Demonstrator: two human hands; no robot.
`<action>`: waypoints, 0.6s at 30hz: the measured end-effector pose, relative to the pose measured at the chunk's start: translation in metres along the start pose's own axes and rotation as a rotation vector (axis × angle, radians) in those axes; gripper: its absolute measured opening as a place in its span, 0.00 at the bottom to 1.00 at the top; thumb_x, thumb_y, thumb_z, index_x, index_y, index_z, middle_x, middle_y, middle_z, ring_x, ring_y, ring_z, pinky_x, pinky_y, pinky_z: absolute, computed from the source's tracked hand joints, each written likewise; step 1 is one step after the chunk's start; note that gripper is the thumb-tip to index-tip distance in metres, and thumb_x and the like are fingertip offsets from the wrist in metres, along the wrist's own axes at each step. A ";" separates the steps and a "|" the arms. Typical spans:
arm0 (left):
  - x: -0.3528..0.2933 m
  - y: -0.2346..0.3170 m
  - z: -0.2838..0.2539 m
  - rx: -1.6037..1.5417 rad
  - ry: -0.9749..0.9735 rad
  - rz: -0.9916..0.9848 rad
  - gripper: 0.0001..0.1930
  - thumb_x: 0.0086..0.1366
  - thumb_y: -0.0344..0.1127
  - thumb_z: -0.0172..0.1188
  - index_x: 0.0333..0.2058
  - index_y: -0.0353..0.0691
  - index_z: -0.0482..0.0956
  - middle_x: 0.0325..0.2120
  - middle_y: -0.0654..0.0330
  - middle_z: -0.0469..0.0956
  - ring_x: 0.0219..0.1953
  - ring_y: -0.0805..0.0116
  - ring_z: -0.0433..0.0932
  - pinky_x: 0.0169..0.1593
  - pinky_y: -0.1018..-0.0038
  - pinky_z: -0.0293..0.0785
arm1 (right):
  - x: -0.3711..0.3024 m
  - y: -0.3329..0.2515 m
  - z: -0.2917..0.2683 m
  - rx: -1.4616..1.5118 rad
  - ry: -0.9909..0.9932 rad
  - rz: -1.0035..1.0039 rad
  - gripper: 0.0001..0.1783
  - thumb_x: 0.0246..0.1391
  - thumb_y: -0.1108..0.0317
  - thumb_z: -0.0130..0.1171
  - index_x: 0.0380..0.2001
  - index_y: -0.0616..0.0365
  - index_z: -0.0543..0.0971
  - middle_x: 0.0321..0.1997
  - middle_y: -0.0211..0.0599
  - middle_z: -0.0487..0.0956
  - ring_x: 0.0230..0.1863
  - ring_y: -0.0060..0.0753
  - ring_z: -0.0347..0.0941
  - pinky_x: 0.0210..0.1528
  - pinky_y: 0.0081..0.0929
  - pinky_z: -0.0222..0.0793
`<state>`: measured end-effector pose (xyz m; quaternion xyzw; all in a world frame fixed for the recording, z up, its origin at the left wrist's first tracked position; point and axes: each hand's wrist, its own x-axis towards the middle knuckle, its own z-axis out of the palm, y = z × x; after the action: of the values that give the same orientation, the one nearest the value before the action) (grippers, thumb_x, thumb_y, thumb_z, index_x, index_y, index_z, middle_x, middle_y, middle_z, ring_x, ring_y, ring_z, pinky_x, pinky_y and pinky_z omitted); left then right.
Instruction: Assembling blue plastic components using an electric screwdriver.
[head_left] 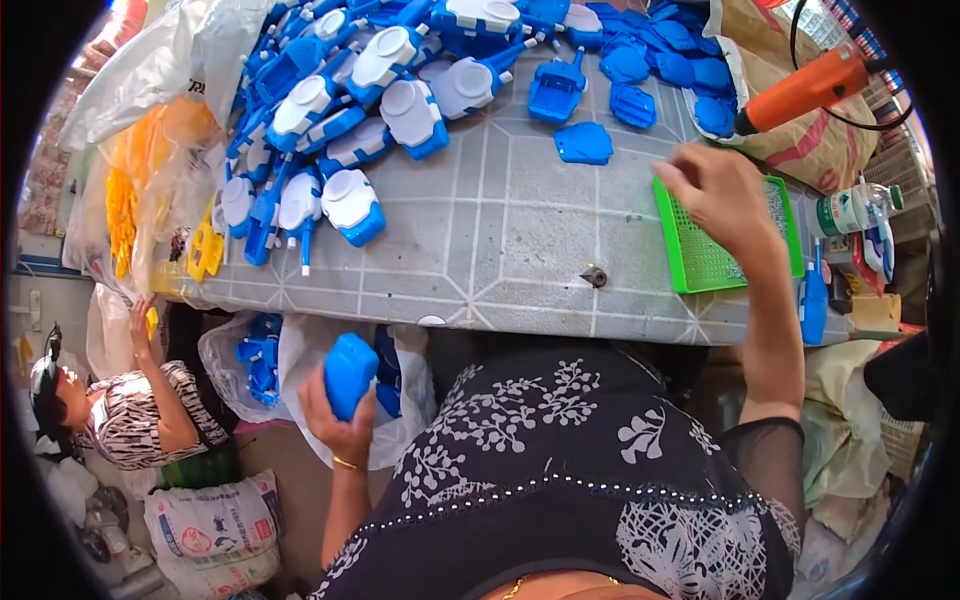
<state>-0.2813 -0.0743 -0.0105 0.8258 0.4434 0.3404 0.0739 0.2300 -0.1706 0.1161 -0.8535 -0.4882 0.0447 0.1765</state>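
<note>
Just off table edge (540, 326), left hand (338, 425) holds blue casing (351, 372); right hand (724, 190), grip unclear, overhangs tray (686, 262).

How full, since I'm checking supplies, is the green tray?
Partly filled: the green tray holds small grey pieces at right but looks bare at left; the right hand hides part.
</note>
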 end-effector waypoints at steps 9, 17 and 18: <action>-0.016 -0.014 0.046 0.175 -0.108 0.037 0.30 0.55 0.39 0.76 0.55 0.34 0.78 0.60 0.42 0.72 0.61 0.38 0.68 0.65 0.49 0.64 | 0.130 -0.007 0.132 -0.324 0.197 -0.551 0.10 0.53 0.65 0.67 0.36 0.56 0.78 0.41 0.43 0.78 0.40 0.48 0.81 0.37 0.43 0.78; 0.123 0.097 0.059 -0.121 -0.131 0.525 0.32 0.57 0.42 0.75 0.57 0.34 0.78 0.60 0.45 0.74 0.61 0.42 0.72 0.63 0.52 0.68 | 0.031 -0.017 0.096 0.042 0.048 -1.092 0.16 0.46 0.74 0.62 0.41 0.55 0.76 0.40 0.39 0.76 0.41 0.45 0.77 0.42 0.40 0.71; 0.138 0.106 0.073 -0.143 -0.202 0.579 0.35 0.57 0.45 0.74 0.60 0.34 0.75 0.63 0.45 0.71 0.64 0.43 0.69 0.65 0.52 0.65 | 0.023 -0.016 0.099 0.072 0.006 -1.109 0.18 0.45 0.74 0.61 0.44 0.55 0.77 0.42 0.39 0.77 0.43 0.45 0.77 0.43 0.40 0.71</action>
<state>-0.1111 -0.0168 0.0474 0.9401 0.1553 0.2939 0.0753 0.2047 -0.1180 0.0317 -0.4623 -0.8619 -0.0407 0.2043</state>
